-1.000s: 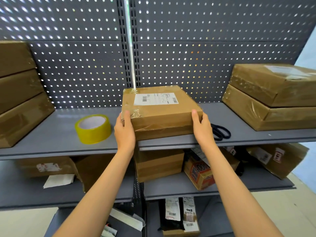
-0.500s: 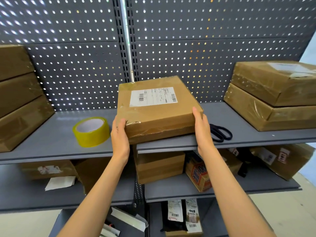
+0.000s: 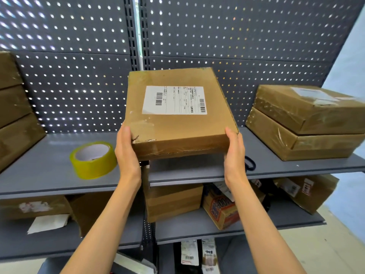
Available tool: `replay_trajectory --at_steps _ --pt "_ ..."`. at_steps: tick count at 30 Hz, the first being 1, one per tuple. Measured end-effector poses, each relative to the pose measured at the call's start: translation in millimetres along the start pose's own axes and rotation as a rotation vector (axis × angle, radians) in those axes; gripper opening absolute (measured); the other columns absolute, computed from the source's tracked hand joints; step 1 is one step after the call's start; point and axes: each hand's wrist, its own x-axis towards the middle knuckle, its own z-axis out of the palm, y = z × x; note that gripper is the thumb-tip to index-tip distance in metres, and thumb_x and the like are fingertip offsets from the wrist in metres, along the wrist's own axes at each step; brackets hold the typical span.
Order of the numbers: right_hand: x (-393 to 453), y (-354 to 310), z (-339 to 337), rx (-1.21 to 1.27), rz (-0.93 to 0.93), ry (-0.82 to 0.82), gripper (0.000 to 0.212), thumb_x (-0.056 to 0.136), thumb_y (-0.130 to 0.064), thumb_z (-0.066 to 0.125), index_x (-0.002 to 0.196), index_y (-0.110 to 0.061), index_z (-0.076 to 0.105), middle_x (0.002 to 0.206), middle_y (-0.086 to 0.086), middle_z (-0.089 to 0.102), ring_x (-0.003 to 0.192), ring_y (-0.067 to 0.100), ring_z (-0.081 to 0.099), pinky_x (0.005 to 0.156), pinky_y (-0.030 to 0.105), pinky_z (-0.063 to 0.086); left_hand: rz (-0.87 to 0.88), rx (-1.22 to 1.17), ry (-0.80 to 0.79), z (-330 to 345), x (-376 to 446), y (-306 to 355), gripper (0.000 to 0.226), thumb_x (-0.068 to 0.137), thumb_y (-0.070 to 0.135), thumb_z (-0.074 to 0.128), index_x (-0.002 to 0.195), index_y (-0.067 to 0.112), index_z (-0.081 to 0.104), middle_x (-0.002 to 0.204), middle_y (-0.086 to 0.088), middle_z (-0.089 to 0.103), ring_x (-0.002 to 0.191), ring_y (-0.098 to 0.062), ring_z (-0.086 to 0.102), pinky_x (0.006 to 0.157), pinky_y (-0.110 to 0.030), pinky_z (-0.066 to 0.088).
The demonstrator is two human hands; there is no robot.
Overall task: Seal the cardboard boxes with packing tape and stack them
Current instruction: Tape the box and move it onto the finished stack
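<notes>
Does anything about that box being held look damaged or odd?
Yes. The labelled brown cardboard box held between the left hand and right hand has a torn, crumpled near-left corner beside old tape.

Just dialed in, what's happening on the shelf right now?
A person holds a labelled cardboard box between the left hand and right hand, its near end raised above the grey shelf. The yellow tape roll sits to its left, and a two-box stack waits on the right.
</notes>
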Motion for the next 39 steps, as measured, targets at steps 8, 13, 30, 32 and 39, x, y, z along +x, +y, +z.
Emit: replay_trajectory --at_steps 8,13,30,32,39 --pt "-9.7 -6.3 8.8 0.075 -0.116 0.024 0.037 0.080 -0.041 0.048 0.117 -0.035 0.051 0.118 -0.014 0.057 0.118 0.006 0.050 0.111 0.040 0.036 0.178 -0.096 -0.037 5.4 11.3 12.7 0.057 0.087 0.035 0.048 0.122 -0.009 0.052 0.084 0.018 0.057 0.080 0.007 0.053 0.077 -0.011 0.042" --pt "-11.5 -3.5 11.9 0.059 -0.149 0.047 0.030 0.080 -0.038 0.047 0.110 -0.040 0.052 0.113 -0.015 0.059 0.115 0.008 0.052 0.110 0.046 0.036 0.246 -0.139 -0.084 -0.5 18.8 17.1 0.076 0.082 0.045 0.050 0.124 -0.018 0.044 0.095 -0.011 0.060 0.090 -0.004 0.049 0.085 -0.022 0.039" --pt "23.3 -2.4 -29.4 0.026 -0.089 -0.160 0.053 0.076 -0.035 0.043 0.128 -0.030 0.049 0.114 -0.008 0.058 0.102 0.010 0.051 0.091 0.039 0.041 0.366 -0.067 -0.104 29.1 1.5 15.4 0.068 0.090 0.035 0.042 0.124 -0.023 0.043 0.124 -0.044 0.043 0.106 -0.018 0.045 0.091 -0.026 0.039" --pt "31.5 -3.8 -37.9 0.019 -0.086 -0.210 0.056 0.076 -0.036 0.043 0.131 -0.027 0.048 0.112 -0.008 0.058 0.099 0.009 0.051 0.087 0.036 0.042 0.377 -0.053 -0.076 34.8 -2.9 11.4 0.066 0.090 0.034 0.041 0.125 -0.021 0.044 0.122 -0.042 0.047 0.106 -0.019 0.046 0.092 -0.026 0.040" --pt "53.1 -13.0 -62.6 0.020 -0.070 -0.366 0.057 0.081 -0.037 0.046 0.136 -0.025 0.045 0.120 -0.009 0.063 0.108 0.007 0.059 0.090 0.029 0.046 0.475 0.010 0.019 43.1 -16.5 -7.0 0.066 0.092 0.034 0.040 0.119 -0.025 0.043 0.098 0.002 0.059 0.097 -0.015 0.050 0.084 -0.025 0.041"
